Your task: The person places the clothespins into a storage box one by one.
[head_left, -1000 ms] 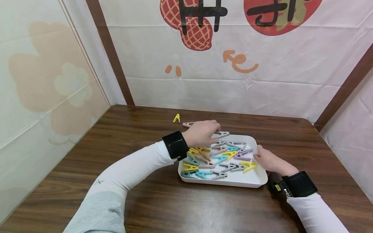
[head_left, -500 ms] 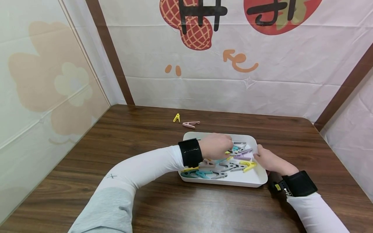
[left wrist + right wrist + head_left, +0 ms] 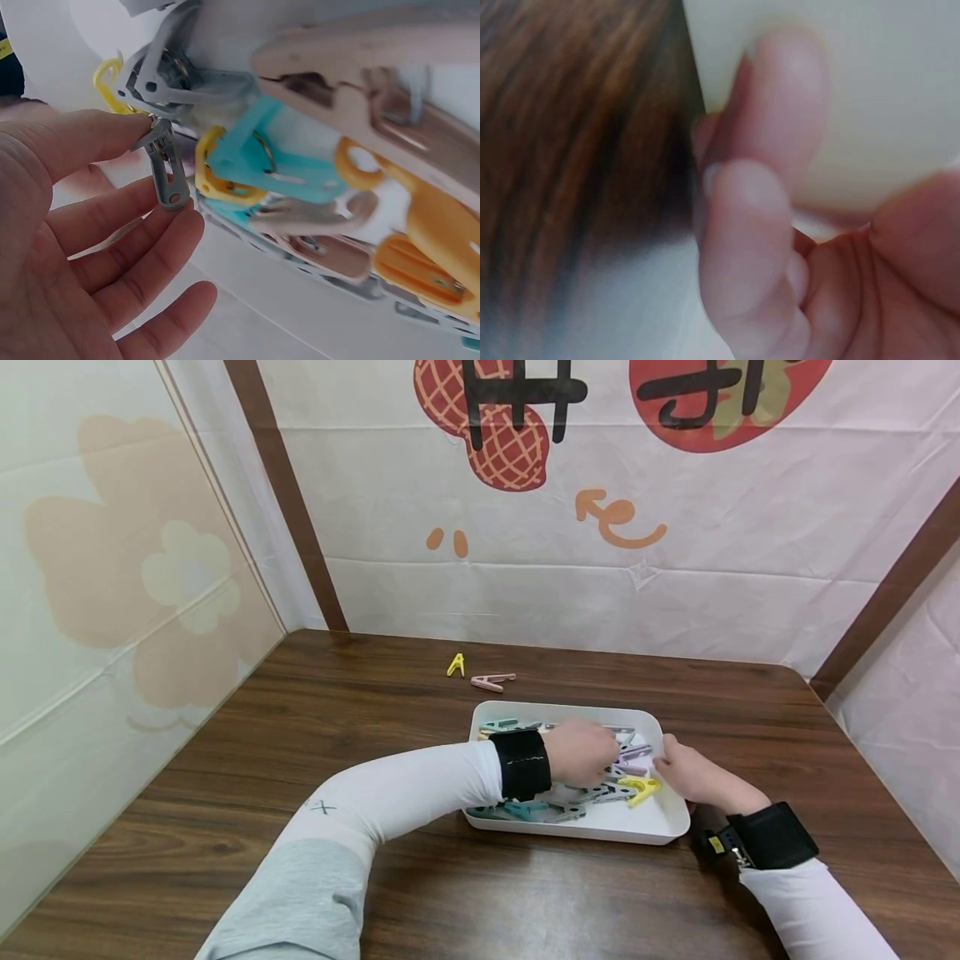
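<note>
A white tray (image 3: 660, 818) on the table holds several clothespins in grey, teal, yellow, purple and pink. Over its middle is my left hand (image 3: 581, 753), back turned up in the head view. Thumb and fingers pinch a small grey clothespin (image 3: 169, 169), seen in the left wrist view. Close by lie another grey clothespin (image 3: 180, 82), a teal clothespin (image 3: 285, 169) and an orange clothespin (image 3: 442, 225). At the tray's right side, my right hand (image 3: 703, 775) grips the rim. Its curled fingers (image 3: 750, 240) show in the right wrist view.
Behind the tray, a yellow clothespin (image 3: 456, 665) and a pink clothespin (image 3: 492, 682) lie on the brown wooden table (image 3: 360, 710). A printed white cloth (image 3: 525, 602) hangs along the table's back edge.
My left hand has moved from the tray's back rim rightward and down over its middle, uncovering the pink clothespin behind. My right hand has stayed on the rim.
</note>
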Demonstrator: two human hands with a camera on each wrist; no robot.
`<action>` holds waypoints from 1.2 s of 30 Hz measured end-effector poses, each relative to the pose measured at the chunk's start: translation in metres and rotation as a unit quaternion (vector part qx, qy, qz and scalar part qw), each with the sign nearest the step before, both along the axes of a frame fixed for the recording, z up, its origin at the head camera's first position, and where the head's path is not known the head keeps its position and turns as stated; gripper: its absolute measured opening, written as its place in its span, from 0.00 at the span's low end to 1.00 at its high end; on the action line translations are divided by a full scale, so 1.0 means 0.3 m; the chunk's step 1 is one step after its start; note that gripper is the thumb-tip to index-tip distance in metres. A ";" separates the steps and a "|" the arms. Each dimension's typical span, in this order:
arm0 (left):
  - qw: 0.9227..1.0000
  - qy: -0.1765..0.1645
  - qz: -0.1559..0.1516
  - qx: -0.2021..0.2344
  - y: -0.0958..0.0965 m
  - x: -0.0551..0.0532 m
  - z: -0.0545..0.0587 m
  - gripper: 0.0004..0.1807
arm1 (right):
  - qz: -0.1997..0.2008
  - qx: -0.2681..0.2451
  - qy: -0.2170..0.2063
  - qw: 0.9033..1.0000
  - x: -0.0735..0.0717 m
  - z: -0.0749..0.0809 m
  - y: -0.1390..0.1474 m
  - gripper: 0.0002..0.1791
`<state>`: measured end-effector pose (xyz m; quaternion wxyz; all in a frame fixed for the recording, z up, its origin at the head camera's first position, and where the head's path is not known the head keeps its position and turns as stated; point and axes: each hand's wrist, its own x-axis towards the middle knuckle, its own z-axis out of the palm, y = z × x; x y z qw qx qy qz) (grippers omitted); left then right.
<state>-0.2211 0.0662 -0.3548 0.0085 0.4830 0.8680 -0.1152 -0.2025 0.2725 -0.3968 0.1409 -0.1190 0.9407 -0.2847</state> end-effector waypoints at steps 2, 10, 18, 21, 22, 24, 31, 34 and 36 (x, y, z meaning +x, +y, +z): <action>1.000 -0.002 0.001 -0.005 0.013 0.001 -0.005 0.04 | 0.000 -0.002 0.000 1.000 0.001 0.000 0.001 0.21; 0.999 -0.043 0.002 0.002 0.034 -0.027 -0.023 0.11 | 0.005 -0.006 0.000 1.000 0.002 0.000 0.003 0.20; 0.995 -0.098 0.005 0.034 0.036 -0.055 -0.022 0.14 | 0.003 -0.009 -0.004 1.000 0.005 0.003 0.002 0.19; 0.994 -0.100 0.007 0.040 0.037 -0.059 -0.028 0.14 | 0.005 -0.009 0.000 1.000 0.005 0.003 0.001 0.18; 0.994 -0.100 0.008 0.042 0.037 -0.060 -0.029 0.14 | 0.005 -0.008 0.000 1.000 0.005 0.003 0.001 0.18; 0.994 -0.100 0.009 0.044 0.037 -0.061 -0.032 0.14 | 0.006 -0.009 0.001 1.000 0.004 0.002 0.001 0.18; 0.993 -0.105 0.012 0.061 0.022 -0.061 -0.025 0.12 | 0.001 -0.004 -0.004 1.000 0.005 0.000 0.000 0.17; 0.993 -0.090 0.011 0.078 -0.008 -0.060 0.008 0.14 | 0.001 -0.003 -0.002 1.000 0.004 0.000 0.000 0.18; 0.993 -0.078 0.021 0.090 -0.040 -0.066 0.038 0.15 | 0.002 -0.003 0.001 1.000 0.003 0.000 -0.002 0.18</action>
